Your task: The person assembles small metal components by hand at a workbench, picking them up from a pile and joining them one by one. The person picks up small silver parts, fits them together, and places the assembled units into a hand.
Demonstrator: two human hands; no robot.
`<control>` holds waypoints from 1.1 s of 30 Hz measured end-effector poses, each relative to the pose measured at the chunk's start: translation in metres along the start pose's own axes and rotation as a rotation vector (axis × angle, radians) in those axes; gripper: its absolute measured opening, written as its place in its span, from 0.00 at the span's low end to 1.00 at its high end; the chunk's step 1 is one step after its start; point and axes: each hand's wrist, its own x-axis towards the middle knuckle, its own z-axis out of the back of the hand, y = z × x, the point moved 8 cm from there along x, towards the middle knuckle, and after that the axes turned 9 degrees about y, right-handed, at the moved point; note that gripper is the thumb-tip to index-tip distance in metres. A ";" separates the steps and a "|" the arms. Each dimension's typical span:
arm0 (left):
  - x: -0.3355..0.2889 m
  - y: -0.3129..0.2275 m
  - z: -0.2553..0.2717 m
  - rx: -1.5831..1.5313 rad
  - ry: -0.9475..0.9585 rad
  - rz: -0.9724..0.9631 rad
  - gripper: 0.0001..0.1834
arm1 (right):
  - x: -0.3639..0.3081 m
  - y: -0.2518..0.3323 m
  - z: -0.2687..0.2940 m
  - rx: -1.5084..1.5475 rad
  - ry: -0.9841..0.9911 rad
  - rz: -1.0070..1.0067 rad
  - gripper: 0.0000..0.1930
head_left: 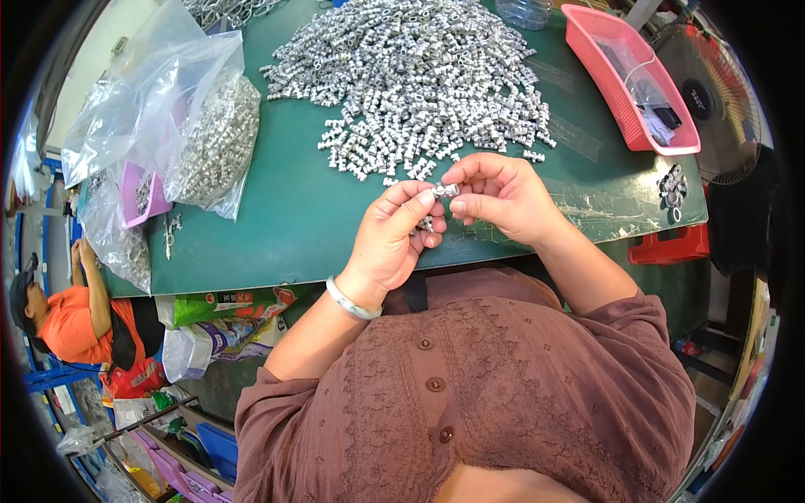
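Note:
Between the fingertips of both hands, just in front of the heap, is a small silver metal fitting (444, 191) with a ribbed, cylindrical shape. My left hand (392, 235) pinches its left end with thumb and forefinger, while its curled lower fingers keep a few more metal fittings (425, 225) against the palm. My right hand (511, 199) has thumb and forefinger closed around the right end of the same fitting. Beyond the hands, a large pile of similar silver metal fittings (419, 84) spreads over the green table (285, 184).
Clear plastic bags of metal parts (220, 142) and a purple basket (138, 197) stand left. At right are a pink basket (620, 80), dark rings (672, 191), a fan (704, 101) and a red stool (671, 245). A person in orange (71, 327) is at far left.

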 end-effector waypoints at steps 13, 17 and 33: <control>0.001 0.006 0.007 -0.244 0.089 0.042 0.04 | 0.002 0.022 0.018 -1.490 -0.210 0.156 0.09; 0.000 0.001 0.015 -0.234 -0.042 -0.011 0.05 | 0.012 0.018 0.018 -1.591 -0.229 0.101 0.08; 0.000 -0.004 0.009 0.002 -0.040 -0.016 0.09 | 0.012 0.017 0.000 -0.568 -0.025 0.096 0.04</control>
